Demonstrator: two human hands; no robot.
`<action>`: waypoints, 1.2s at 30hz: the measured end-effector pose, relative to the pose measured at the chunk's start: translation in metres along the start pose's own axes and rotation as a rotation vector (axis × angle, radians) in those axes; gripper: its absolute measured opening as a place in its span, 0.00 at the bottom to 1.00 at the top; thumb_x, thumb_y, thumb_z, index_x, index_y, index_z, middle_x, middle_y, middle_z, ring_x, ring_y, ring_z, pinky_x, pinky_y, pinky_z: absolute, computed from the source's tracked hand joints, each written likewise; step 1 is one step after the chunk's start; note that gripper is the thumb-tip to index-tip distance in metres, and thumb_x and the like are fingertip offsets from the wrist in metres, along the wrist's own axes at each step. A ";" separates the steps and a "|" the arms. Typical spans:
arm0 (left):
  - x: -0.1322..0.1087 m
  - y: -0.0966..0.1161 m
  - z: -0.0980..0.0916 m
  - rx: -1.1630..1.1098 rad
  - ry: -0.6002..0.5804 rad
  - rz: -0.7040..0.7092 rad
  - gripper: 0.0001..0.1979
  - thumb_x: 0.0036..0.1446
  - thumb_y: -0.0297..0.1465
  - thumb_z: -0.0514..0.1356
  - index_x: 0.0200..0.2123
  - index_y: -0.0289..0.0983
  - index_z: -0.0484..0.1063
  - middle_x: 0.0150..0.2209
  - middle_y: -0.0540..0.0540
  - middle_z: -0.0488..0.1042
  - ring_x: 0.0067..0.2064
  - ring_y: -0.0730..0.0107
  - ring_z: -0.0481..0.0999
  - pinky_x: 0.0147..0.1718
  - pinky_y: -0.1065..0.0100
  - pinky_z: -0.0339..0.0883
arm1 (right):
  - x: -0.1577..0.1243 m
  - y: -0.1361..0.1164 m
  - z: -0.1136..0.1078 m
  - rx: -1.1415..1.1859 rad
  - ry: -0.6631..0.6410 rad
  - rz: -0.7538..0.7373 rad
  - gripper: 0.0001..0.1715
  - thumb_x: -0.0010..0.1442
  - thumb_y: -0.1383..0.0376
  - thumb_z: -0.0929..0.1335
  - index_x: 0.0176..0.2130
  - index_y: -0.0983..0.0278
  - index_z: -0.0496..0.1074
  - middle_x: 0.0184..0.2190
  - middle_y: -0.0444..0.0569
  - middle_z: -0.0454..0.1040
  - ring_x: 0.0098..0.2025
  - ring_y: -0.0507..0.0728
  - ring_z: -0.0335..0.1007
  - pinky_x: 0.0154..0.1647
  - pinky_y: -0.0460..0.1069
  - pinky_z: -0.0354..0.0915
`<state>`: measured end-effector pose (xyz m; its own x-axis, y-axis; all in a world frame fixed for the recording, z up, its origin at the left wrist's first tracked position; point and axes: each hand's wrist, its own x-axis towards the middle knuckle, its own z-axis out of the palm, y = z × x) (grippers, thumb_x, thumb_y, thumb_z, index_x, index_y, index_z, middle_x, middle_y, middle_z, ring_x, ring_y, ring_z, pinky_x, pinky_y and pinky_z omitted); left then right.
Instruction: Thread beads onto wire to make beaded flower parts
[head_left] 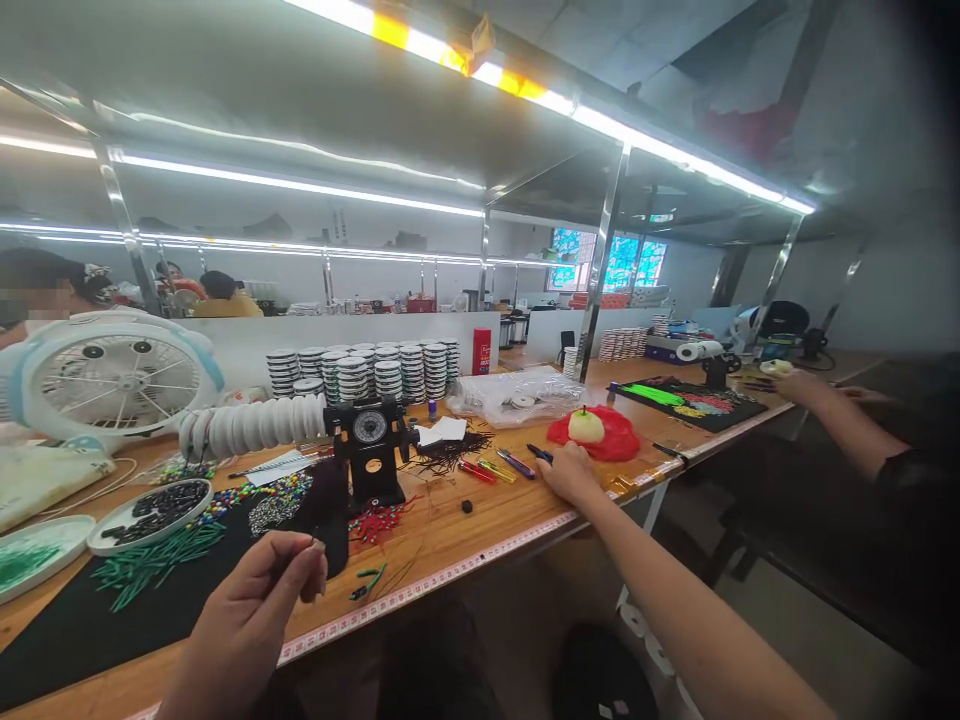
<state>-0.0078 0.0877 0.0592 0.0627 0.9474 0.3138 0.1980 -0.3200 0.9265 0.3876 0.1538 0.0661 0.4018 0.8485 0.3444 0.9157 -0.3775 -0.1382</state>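
My left hand [259,590] hovers over the near edge of the wooden table [450,545], fingers pinched together on something small that I cannot make out. My right hand [570,472] reaches far to the right and rests on the table beside a blue pen [538,452], close to a red plastic bag [600,440] with a pale peeled fruit [586,426] on it. Its fingers curl down; nothing shows in them. A black winding device with a dial [370,452] stands between the hands.
Green tubes [154,560], coloured beads [262,492], plates of beads [150,512], stacked spools [367,370], a small fan [112,378], a clear bag [517,395] and pens [495,468] lie on the table. A co-worker's arm [840,415] reaches toward a bead mat [694,403] at right.
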 end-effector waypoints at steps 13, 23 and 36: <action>0.039 0.083 0.019 -0.737 0.012 -0.060 0.08 0.49 0.32 0.64 0.30 0.36 0.69 0.29 0.48 0.75 0.33 0.70 0.75 0.38 0.71 0.71 | 0.008 -0.037 0.018 0.157 -0.077 -0.190 0.13 0.53 0.76 0.60 0.36 0.76 0.71 0.40 0.66 0.69 0.44 0.63 0.63 0.45 0.53 0.55; 0.043 0.074 0.080 -0.777 -0.134 -0.444 0.02 0.55 0.25 0.58 0.30 0.34 0.66 0.31 0.46 0.72 0.24 0.76 0.72 0.16 0.79 0.62 | -0.046 -0.059 -0.015 0.715 -0.030 -0.186 0.29 0.64 0.57 0.48 0.40 0.68 0.68 0.27 0.50 0.66 0.27 0.53 0.62 0.29 0.48 0.59; 0.061 0.038 0.127 -0.659 -0.119 -0.492 0.02 0.55 0.24 0.58 0.31 0.32 0.66 0.44 0.39 0.71 0.29 0.73 0.76 0.15 0.80 0.59 | -0.088 -0.097 -0.015 1.232 -0.341 -0.307 0.29 0.62 0.49 0.53 0.21 0.64 0.62 0.19 0.42 0.58 0.23 0.50 0.53 0.26 0.46 0.52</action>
<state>0.1282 0.1336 0.0872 0.2294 0.9619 -0.1487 -0.3812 0.2293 0.8956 0.2639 0.1104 0.0632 -0.0063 0.9576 0.2879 0.3084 0.2758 -0.9104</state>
